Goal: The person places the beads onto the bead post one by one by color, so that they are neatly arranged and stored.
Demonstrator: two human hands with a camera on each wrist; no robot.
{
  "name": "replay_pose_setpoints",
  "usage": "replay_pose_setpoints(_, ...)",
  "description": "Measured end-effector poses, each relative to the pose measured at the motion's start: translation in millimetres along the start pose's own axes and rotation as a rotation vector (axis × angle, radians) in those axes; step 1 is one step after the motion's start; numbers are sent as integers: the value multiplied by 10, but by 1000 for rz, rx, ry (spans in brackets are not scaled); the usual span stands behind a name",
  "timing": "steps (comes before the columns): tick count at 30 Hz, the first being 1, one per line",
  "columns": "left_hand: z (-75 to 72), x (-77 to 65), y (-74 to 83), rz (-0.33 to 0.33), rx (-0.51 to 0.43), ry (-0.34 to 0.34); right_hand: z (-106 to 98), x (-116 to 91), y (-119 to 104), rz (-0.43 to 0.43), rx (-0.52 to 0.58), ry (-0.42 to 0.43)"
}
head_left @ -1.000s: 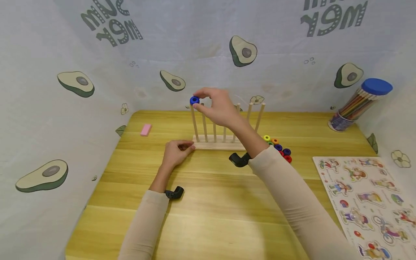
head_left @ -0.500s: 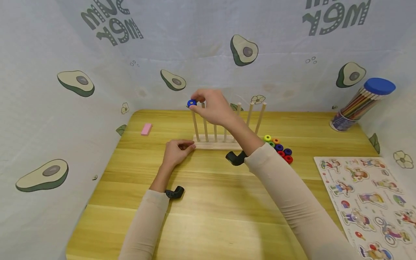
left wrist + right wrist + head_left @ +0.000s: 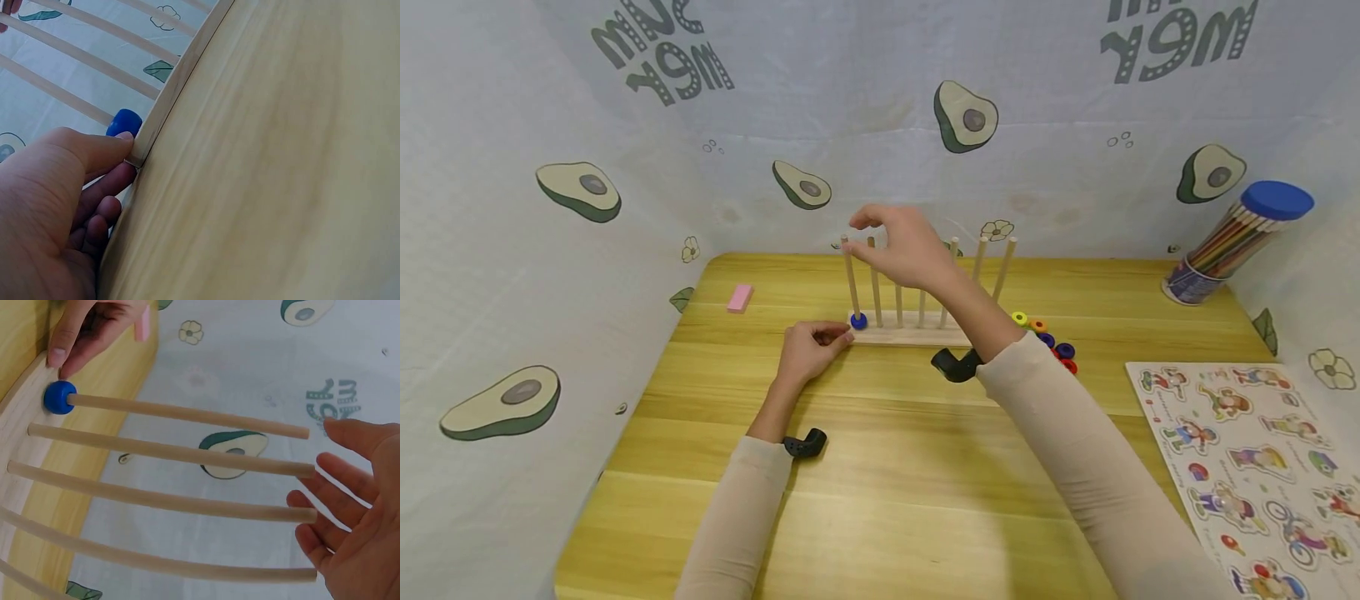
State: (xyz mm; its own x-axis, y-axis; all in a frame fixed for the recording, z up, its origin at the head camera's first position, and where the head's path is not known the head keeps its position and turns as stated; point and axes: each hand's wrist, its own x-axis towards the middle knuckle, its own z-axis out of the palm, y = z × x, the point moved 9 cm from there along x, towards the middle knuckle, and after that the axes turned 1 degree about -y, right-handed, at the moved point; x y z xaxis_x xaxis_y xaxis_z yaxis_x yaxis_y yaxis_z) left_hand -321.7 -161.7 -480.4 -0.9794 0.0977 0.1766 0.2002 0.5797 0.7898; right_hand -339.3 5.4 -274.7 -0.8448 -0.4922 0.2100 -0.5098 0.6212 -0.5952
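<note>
A wooden peg stand (image 3: 910,337) with a row of upright pegs sits toward the back of the table. At its left end, my left hand (image 3: 807,353) pinches the base between thumb and fingers, as the left wrist view shows closely. A blue bead (image 3: 60,397) rests at the foot of the leftmost peg (image 3: 852,279), down on the base. My right hand (image 3: 912,252) is at the top of that peg with thumb and fingers spread apart and nothing between them. In the head view, this hand and its forearm hide parts of the middle pegs.
Several coloured beads (image 3: 1065,351) lie to the right of the stand, partly behind the right sleeve. A pink eraser-like block (image 3: 740,298) is at the back left. A picture board (image 3: 1247,458) and a blue-lidded tub of pencils (image 3: 1228,246) are on the right.
The right hand has let go of the blue bead, which has slid from the top of the leftmost peg down to the base. The left hand stays in place.
</note>
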Motion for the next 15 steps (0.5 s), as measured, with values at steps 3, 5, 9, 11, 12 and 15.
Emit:
replay_pose_setpoints(3,4,5,-6,-6,-6,-3,-128,-133,19,-2,9,41)
replay_pose_setpoints(5,9,12,-13,-12,-7,-5,-228,-253,43,-7,20,82)
replay_pose_setpoints(9,30,16,-9,-20,-11,-8,-434,-564,154,-17,46,191)
replay_pose_setpoints(11,34,5,-6,-28,-14,-10,-517,-741,234,-29,70,243)
replay_pose_setpoints(12,32,-2,-6,-33,-14,-9,-549,-830,282,-28,77,265)
replay_pose_setpoints(15,26,-19,-3,-38,-14,-6,-622,-1091,425,-33,77,328)
